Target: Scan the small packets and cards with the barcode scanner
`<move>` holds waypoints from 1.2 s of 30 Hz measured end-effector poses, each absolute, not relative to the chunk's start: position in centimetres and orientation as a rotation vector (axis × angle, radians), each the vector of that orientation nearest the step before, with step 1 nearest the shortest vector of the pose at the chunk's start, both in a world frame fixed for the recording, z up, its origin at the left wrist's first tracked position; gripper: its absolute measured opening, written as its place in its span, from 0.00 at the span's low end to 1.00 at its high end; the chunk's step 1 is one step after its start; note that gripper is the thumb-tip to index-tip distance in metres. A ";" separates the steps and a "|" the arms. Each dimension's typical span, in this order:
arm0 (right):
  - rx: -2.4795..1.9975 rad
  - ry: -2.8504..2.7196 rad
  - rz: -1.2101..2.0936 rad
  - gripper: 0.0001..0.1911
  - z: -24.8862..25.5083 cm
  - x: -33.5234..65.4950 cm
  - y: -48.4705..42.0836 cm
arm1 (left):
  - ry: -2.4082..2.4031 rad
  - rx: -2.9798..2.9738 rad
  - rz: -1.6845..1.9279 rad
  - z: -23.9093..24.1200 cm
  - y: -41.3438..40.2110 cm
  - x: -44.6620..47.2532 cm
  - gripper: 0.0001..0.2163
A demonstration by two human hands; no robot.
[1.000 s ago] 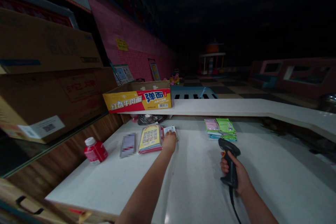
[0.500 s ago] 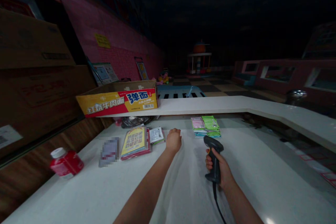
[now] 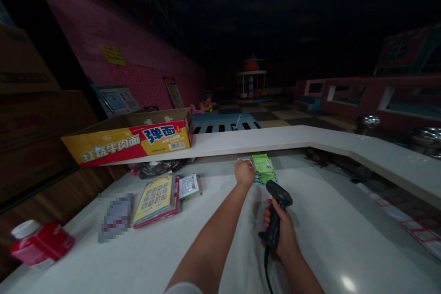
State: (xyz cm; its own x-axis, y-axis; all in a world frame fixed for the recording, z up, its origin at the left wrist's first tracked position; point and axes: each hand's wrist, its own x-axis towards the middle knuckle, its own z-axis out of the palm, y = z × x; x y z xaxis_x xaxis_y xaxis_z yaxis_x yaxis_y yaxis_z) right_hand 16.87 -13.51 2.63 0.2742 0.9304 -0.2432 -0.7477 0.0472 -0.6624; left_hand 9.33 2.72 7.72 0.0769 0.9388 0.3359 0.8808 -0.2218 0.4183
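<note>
My left hand reaches across the white counter onto a small stack of pink and green packets under the raised ledge; its fingers curl over the pink one at the stack's left side. My right hand is wrapped round the grip of a black barcode scanner, held upright just in front of the stack, its cable trailing toward me. Further left lie a small white packet and a yellow-fronted stack of card packs.
An open yellow and red noodle carton sits on the raised white ledge. A red bottle with a white cap lies at the counter's left end, beside a blurred card. Brown cartons fill the left shelf.
My left hand left the small white packet beside the yellow stack and moved right to the pink and green packets. The view has panned right; the scanner hand stayed about where it was.
</note>
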 end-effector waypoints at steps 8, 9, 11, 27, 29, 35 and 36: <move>-0.793 -0.195 1.294 0.23 2.9 17.1 -13.3 | 2.187 1.961 0.733 8.0 3.9 12.5 0.11; -0.793 -0.190 1.296 0.24 3.0 17.1 -13.3 | 2.200 1.932 0.735 7.9 4.1 12.6 0.11; -0.798 -0.184 1.296 0.24 3.0 17.0 -13.3 | 2.216 1.915 0.753 7.8 4.2 12.6 0.11; -0.797 -0.193 1.297 0.24 1.9 17.2 -12.6 | 2.211 1.796 0.767 8.3 4.3 13.1 0.13; -0.810 -0.180 1.288 0.24 2.0 17.1 -12.6 | 2.223 1.773 0.784 8.1 4.6 13.3 0.13; -0.777 -0.172 1.310 0.22 2.3 17.1 -12.8 | 2.205 1.782 0.787 8.6 4.9 13.4 0.12; -0.774 -0.172 1.313 0.22 2.3 17.1 -12.9 | 2.161 1.817 0.795 8.8 4.9 13.1 0.12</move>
